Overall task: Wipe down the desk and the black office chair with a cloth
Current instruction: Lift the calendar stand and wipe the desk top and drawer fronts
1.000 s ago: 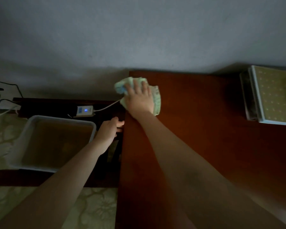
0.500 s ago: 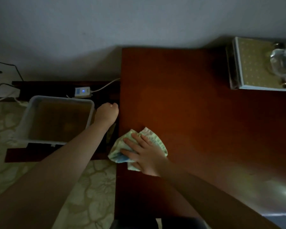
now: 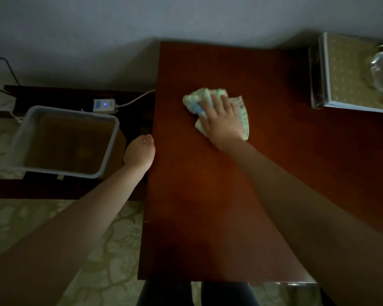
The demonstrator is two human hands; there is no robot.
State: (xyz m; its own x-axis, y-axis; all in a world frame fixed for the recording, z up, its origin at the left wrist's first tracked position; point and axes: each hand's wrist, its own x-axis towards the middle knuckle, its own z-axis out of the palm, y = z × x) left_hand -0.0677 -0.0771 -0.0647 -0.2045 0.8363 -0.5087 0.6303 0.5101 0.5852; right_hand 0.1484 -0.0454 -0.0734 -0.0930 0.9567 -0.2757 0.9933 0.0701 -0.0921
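- Tabletop [image 3: 208, 195]: red-brown wood, occupies the centre and right of the frame.
- Tub [image 3: 20, 138]: pale plastic, centre left of the frame, near the tabletop's left edge.
- Box [image 3: 341, 69]: patterned, on the tabletop at upper right.
- Right hand [image 3: 224, 120]: grip apart, fingers spread flat, pressing down on the cloth.
- Left hand [image 3: 138, 153]: at the tabletop's left edge; fingers appear curled out of view, so I cannot tell the grip state.
- Cloth [image 3: 199, 97]: pale green, crumpled, on the tabletop at upper centre, partly under the right hand.
- Adapter [image 3: 104, 105]: white, blue light lit, above the tub in the frame.
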